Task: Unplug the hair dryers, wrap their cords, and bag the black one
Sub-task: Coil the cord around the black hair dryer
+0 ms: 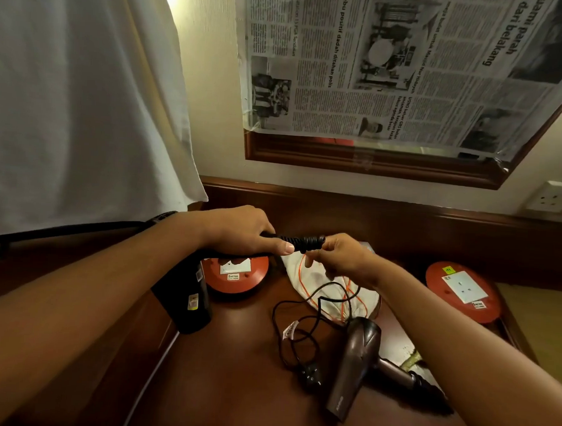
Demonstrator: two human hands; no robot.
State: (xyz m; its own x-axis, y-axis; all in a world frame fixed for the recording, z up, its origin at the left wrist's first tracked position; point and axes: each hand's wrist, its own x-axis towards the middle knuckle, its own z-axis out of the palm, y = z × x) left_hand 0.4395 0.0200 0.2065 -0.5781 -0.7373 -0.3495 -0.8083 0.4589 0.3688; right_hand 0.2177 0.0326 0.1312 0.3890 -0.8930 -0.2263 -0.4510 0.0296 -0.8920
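Your left hand (239,230) grips the black hair dryer (184,292) by its cord-wrapped handle, barrel hanging down over the table (231,389). Your right hand (339,258) pinches what looks like the cord's end at the handle tip. The brown hair dryer (356,363) lies on the table, its loose cord (296,331) beside it, partly on the white bag (321,280).

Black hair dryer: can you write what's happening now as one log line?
left hand: grips black hair dryer handle | right hand: pinches wrapped cord | brown hair dryer: on desk, cord loose
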